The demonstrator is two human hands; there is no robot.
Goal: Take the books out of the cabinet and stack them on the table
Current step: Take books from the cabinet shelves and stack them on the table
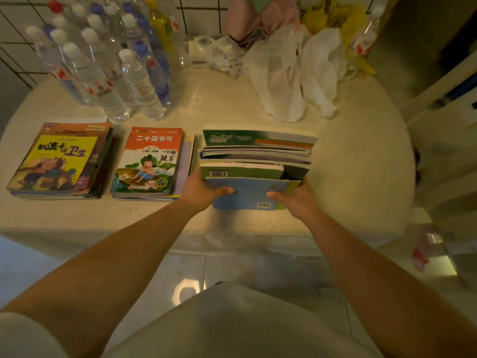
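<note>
A bundle of books [254, 166] is gripped from both sides over the right half of the bench [361, 156], and it is held slightly tilted, with the blue back cover [247, 193] turned toward the camera and a barcode seen near its lower edge. The left hand [200, 191] is curled round the bundle's left edge, thumb laid across the blue cover; the right hand [296, 200] is wrapped round the right edge, thumb pressed on the same cover. Whether the bundle's far end is resting on the bench cannot be told. Two finished stacks are laid flat to the left: the yellow-covered stack [60, 161] nearest the left edge, and the orange-topped stack [151, 164] just beside the held bundle, with a narrow gap kept between them. Behind the stacks, a cluster of clear plastic bottles [108, 65] is stood upright against the tiled wall. At the back right, crumpled white plastic bags [294, 73] are heaped, with pink cloth [247, 19] and yellow bags [338, 19] piled behind them. The cabinet is not seen from this angle.
</note>
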